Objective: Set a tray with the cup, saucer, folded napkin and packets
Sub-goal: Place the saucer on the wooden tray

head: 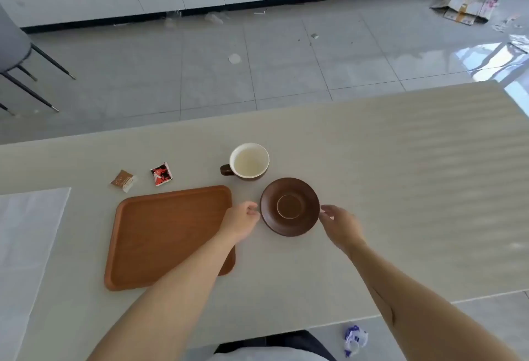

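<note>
A brown saucer [289, 206] lies on the table, right of the wooden tray [160, 232]. My left hand [242, 222] is at the saucer's left rim and my right hand [340, 224] at its right rim, fingertips touching or nearly touching the edge. Whether the saucer is gripped I cannot tell. Behind it stands a brown cup [248, 161] with a white inside, handle to the left. A red packet [162, 173] and a tan packet [123, 180] lie behind the tray. A white napkin [25, 234] lies flat at the far left.
The pale table [400, 189] ends just beyond the cup and at the right. A grey chair [17, 54] stands on the floor at far left. Cardboard [469, 3] litters the floor at back right. A plastic wrapper [354, 339] lies on the floor near me.
</note>
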Demonstrator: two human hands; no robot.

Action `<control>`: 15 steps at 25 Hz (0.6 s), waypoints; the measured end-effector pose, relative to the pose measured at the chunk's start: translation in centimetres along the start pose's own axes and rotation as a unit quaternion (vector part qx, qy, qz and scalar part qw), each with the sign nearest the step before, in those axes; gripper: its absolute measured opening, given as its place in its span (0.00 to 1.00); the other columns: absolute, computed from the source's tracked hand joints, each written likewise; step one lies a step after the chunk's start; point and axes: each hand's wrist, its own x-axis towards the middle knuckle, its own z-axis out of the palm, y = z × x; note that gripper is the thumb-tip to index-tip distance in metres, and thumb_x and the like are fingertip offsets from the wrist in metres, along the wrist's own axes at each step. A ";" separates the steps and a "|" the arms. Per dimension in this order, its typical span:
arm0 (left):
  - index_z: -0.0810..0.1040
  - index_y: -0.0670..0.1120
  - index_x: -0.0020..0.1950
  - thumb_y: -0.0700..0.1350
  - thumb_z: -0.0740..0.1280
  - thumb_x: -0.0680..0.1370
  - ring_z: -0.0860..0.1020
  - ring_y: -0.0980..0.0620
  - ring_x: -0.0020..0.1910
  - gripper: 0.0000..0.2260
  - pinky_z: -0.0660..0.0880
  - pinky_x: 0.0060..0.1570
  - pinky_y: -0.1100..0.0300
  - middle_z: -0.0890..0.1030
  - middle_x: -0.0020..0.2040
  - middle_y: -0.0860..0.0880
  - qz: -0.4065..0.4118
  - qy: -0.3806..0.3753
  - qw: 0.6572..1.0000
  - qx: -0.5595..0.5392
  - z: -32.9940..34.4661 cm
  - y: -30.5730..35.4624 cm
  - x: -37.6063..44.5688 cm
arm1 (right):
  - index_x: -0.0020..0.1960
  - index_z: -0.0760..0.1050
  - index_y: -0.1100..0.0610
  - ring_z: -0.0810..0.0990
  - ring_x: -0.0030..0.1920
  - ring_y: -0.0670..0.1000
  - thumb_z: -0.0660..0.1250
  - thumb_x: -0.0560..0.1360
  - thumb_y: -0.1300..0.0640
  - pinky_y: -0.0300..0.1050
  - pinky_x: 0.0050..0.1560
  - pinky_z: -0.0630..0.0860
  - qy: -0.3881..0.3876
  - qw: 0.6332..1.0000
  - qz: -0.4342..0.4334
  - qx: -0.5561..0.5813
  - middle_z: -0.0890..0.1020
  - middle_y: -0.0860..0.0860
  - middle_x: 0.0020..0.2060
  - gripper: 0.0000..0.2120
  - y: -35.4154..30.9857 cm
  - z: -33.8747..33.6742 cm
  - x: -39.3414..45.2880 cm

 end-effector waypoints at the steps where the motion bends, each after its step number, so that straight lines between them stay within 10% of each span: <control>1: 0.79 0.43 0.62 0.44 0.63 0.79 0.78 0.44 0.61 0.14 0.71 0.58 0.58 0.82 0.59 0.44 -0.009 0.009 0.999 -0.035 0.1 0.1 0.6 | 0.67 0.75 0.56 0.77 0.62 0.56 0.60 0.79 0.52 0.49 0.64 0.72 0.001 0.998 0.013 0.058 0.81 0.54 0.62 0.19 -0.2 0.1 0.9; 5: 0.81 0.47 0.52 0.42 0.62 0.79 0.80 0.42 0.51 0.08 0.76 0.60 0.46 0.82 0.48 0.43 -0.060 0.003 0.984 -0.170 -0.1 0.7 1.9 | 0.65 0.76 0.60 0.78 0.58 0.60 0.60 0.78 0.56 0.56 0.63 0.74 -0.045 0.983 0.055 0.168 0.81 0.58 0.57 0.17 -1.0 -0.4 3.2; 15: 0.79 0.40 0.57 0.34 0.64 0.78 0.79 0.50 0.36 0.09 0.78 0.36 0.63 0.81 0.43 0.43 -0.090 -0.012 0.970 -0.224 0.4 0.3 3.3 | 0.53 0.79 0.57 0.80 0.39 0.52 0.61 0.75 0.70 0.47 0.46 0.81 -0.065 0.948 0.108 0.293 0.82 0.53 0.40 0.13 -0.6 -0.5 5.1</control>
